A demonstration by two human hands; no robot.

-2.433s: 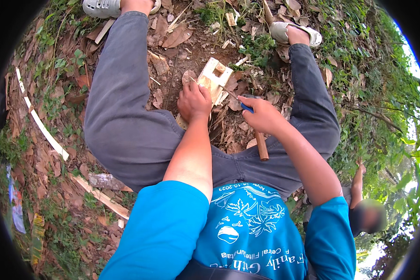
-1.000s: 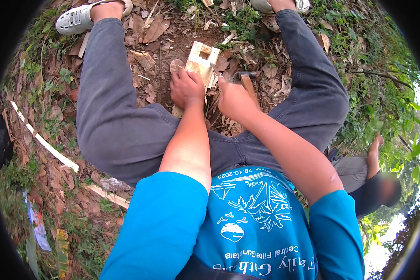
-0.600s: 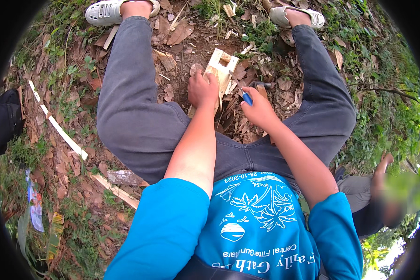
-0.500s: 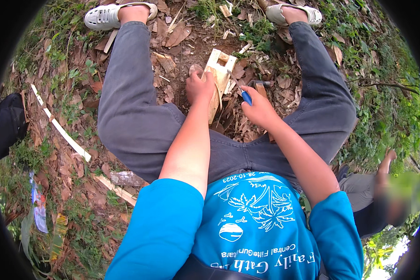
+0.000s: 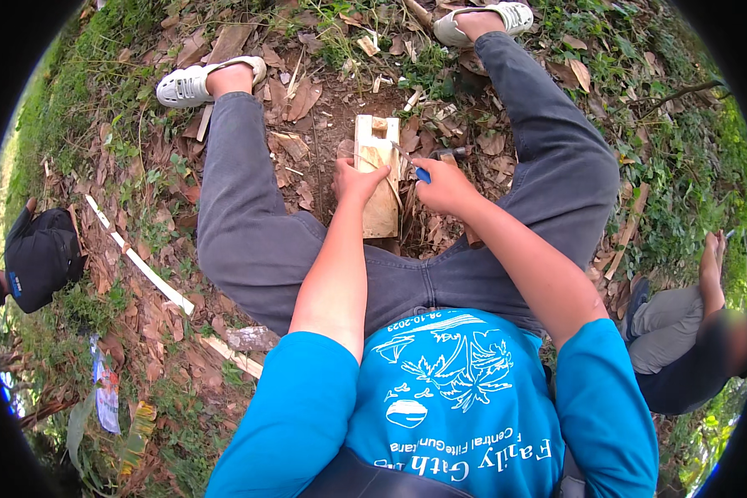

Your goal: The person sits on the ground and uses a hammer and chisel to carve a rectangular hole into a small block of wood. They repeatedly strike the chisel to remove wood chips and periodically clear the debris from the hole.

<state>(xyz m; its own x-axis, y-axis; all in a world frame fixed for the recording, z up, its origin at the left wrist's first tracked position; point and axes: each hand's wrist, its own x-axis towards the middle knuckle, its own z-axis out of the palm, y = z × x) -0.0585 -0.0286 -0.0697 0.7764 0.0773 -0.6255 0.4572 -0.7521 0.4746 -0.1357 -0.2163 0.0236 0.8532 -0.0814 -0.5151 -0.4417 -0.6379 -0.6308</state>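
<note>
A pale wooden block [image 5: 380,217], notched at its far end, stands between my legs. My left hand [image 5: 355,179] is at its left side, thumb over the top, closed on a thin wood strip [image 5: 397,187] that curves across the block. My right hand [image 5: 445,189] is wrapped round the blue handle of a knife [image 5: 422,175]. Its narrow blade points up and left, toward the right edge of the block near the notch. Whether the blade touches wood cannot be made out. My left fingertips are partly hidden.
Behind my right hand lies a hammer-like tool [image 5: 460,153] with a dark head. Dry leaves and wood chips cover the ground. A long pale strip [image 5: 145,261] lies at the left. One person in dark clothes [image 5: 43,259] is at far left, another [image 5: 681,357] at right.
The view has shifted, bringing more of both people into sight. The knife blade has drawn slightly back toward me along the block. Both hands keep their grips.
</note>
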